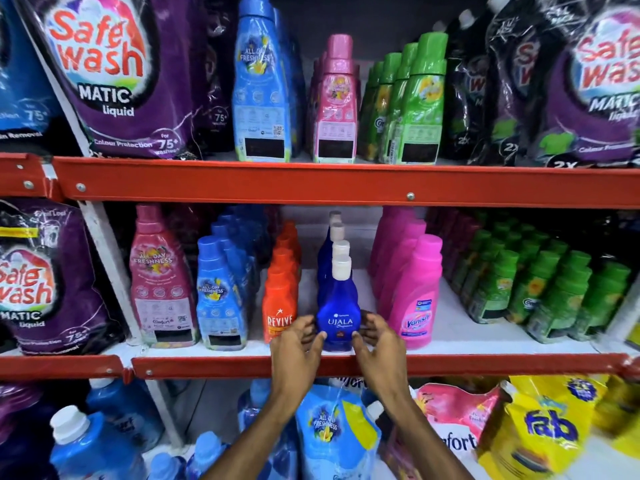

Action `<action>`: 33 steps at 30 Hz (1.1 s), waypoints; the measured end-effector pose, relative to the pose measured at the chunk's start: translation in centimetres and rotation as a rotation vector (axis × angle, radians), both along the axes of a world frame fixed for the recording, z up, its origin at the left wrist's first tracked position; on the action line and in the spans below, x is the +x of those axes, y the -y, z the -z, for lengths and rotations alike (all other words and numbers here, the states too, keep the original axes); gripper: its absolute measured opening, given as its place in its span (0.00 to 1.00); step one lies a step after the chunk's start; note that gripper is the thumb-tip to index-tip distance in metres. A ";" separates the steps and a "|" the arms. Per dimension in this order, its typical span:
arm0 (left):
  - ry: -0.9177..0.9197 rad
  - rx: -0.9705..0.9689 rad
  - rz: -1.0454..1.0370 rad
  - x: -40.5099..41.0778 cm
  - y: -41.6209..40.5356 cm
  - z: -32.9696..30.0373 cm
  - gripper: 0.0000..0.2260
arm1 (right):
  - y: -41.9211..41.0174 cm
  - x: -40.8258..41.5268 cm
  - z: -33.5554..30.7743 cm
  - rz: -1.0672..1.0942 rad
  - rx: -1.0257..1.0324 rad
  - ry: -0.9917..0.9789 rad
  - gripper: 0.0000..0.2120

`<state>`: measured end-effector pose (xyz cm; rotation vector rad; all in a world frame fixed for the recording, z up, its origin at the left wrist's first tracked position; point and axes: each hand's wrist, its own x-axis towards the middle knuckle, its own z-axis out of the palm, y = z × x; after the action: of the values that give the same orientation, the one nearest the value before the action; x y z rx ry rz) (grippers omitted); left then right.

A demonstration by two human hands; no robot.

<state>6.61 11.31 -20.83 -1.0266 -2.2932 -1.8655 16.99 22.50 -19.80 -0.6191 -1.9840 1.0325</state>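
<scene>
A dark blue Ujala bottle (339, 313) with a white cap stands at the front of the middle shelf (311, 367), heading a row of the same bottles. My left hand (298, 344) grips its left side, thumb on the front and fingers curled round the flank. My right hand (377, 336) holds the right side the same way. The bottle stands upright on the white shelf board.
Orange Revive bottles (278, 315) stand close on the left and pink Vanish bottles (414, 306) on the right. Blue, pink and green softener bottles and purple Safewash pouches fill the red-edged shelves above and beside. Refill pouches sit on the shelf below.
</scene>
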 end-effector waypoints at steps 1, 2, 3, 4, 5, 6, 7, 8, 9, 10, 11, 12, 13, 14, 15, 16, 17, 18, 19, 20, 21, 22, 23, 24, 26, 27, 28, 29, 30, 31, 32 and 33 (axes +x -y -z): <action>-0.005 -0.007 -0.005 0.0 -0.1 0.1 0.13 | -0.1 0.0 0.1 -0.005 -0.008 0.001 0.16; -0.010 -0.014 -0.013 -0.1 -0.1 0.2 0.13 | -0.2 0.1 0.2 -0.007 -0.012 0.000 0.16; -0.016 -0.015 -0.019 -0.2 0.0 0.2 0.13 | -0.2 0.0 0.2 -0.009 -0.013 -0.004 0.16; -0.019 -0.014 -0.022 -0.2 -0.1 0.3 0.13 | -0.2 0.0 0.2 -0.012 -0.015 -0.011 0.16; -0.017 -0.013 -0.023 -0.2 -0.2 0.3 0.13 | -0.3 0.0 0.3 -0.012 -0.017 -0.019 0.16; -0.012 -0.012 -0.023 -0.2 -0.3 0.3 0.14 | -0.4 0.0 0.3 -0.011 -0.017 -0.026 0.16; -0.007 -0.011 -0.020 -0.2 -0.3 0.3 0.14 | -0.4 0.0 0.4 -0.007 -0.017 -0.030 0.16; -0.005 -0.009 -0.016 -0.2 -0.3 0.3 0.14 | -0.4 0.0 0.4 -0.002 -0.015 -0.032 0.15; -0.005 -0.008 -0.014 -0.2 -0.3 0.4 0.13 | -0.4 0.0 0.4 0.002 -0.016 -0.032 0.15; -0.005 -0.004 -0.010 -0.2 -0.4 0.4 0.13 | -0.4 -0.1 0.4 0.000 -0.021 -0.037 0.15; -0.006 0.003 -0.005 -0.2 -0.4 0.5 0.13 | -0.4 -0.1 0.4 -0.005 -0.030 -0.044 0.15; -0.011 0.009 0.000 -0.2 -0.4 0.5 0.14 | -0.5 -0.1 0.5 -0.012 -0.036 -0.052 0.15; -0.014 0.013 0.001 -0.1 -0.4 0.6 0.14 | -0.5 -0.1 0.5 -0.013 -0.038 -0.060 0.16; -0.012 0.018 0.000 -0.1 -0.4 0.6 0.13 | -0.4 0.0 0.5 -0.010 -0.042 -0.072 0.16; -0.004 0.030 -0.007 0.1 -0.4 0.5 0.14 | -0.5 0.1 0.6 -0.003 -0.053 -0.089 0.16; 0.006 0.055 -0.023 0.4 -0.4 0.5 0.15 | -0.5 0.4 0.7 0.008 -0.063 -0.108 0.16; 0.009 0.094 -0.052 0.8 -0.4 0.5 0.16 | -0.6 0.8 0.8 0.027 -0.065 -0.129 0.15; -0.004 0.140 -0.095 1.2 -0.3 0.6 0.16 | -0.7 1.4 0.9 0.052 -0.054 -0.151 0.14; -0.039 0.182 -0.144 1.8 -0.4 0.7 0.16 | -0.9 2.1 1.0 0.090 -0.024 -0.176 0.12; -0.092 0.207 -0.188 2.4 -0.5 0.7 0.14 | -1.2 3.0 1.1 0.139 0.022 -0.205 0.10; -0.150 0.213 -0.215 3.2 -0.8 0.7 0.12 | -1.5 3.8 1.1 0.197 0.069 -0.238 0.10; -0.194 0.215 -0.217 4.0 -1.3 0.7 0.10 | -2.0 4.7 1.1 0.255 0.100 -0.270 0.10; -0.217 0.214 -0.196 4.7 -2.0 0.6 0.08 | -2.6 5.4 1.0 0.305 0.109 -0.294 0.10; -0.218 0.203 -0.157 5.4 -2.8 0.5 0.08 | -3.3 6.1 0.9 0.348 0.103 -0.307 0.10; -0.172 0.141 -0.055 6.6 -4.6 0.3 0.09 | -4.9 6.9 0.8 0.393 0.059 -0.267 0.11; -0.142 0.100 -0.012 7.0 -5.5 0.3 0.11 | -5.7 7.1 0.7 0.382 0.025 -0.211 0.14; -0.118 0.058 0.019 7.2 -6.2 0.2 0.13 | -6.4 7.1 0.6 0.349 -0.002 -0.138 0.18; -0.100 0.024 0.044 7.3 -6.9 0.1 0.15 | -7.0 7.2 0.5 0.307 -0.010 -0.066 0.21; -0.087 -0.006 0.061 7.4 -7.6 0.0 0.17 | -7.5 7.2 0.3 0.264 -0.008 -0.007 0.22; -0.087 -0.026 0.074 7.4 -8.1 -0.2 0.19 | -8.0 7.2 0.1 0.224 -0.004 0.031 0.22; -0.094 -0.045 0.083 7.4 -8.5 -0.4 0.19 | -8.3 7.3 0.0 0.195 -0.006 0.054 0.22; -0.104 -0.054 0.093 7.2 -8.9 -0.4 0.19 | -8.5 7.3 0.0 0.180 -0.006 0.066 0.20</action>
<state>13.82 20.18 -20.40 -1.2266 -2.2864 -1.7434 24.27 30.97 -19.76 -0.8281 -1.9426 0.9188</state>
